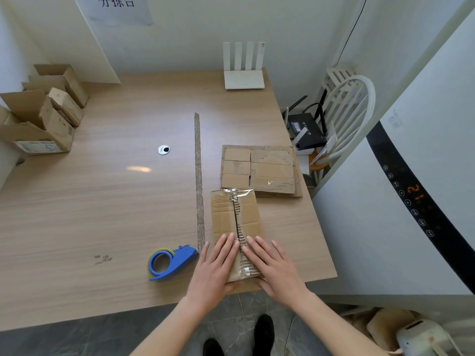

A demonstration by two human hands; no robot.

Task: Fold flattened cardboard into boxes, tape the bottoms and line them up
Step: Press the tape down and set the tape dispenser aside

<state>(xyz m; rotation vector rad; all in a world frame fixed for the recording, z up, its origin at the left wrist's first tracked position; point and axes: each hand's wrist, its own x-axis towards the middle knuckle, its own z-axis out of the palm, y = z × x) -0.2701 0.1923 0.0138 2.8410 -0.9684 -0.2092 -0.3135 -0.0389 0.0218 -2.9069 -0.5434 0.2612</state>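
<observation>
While clear tape is pressed along the brown cardboard box seam by flat, open-gripped left hand and right hand, upturning and lining up is probably called for next.

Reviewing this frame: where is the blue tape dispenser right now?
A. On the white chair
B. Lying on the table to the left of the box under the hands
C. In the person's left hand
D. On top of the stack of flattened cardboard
B. The blue tape dispenser lies on the table left of the box, while the left hand and right hand press flat on the box's taped seam.
</observation>
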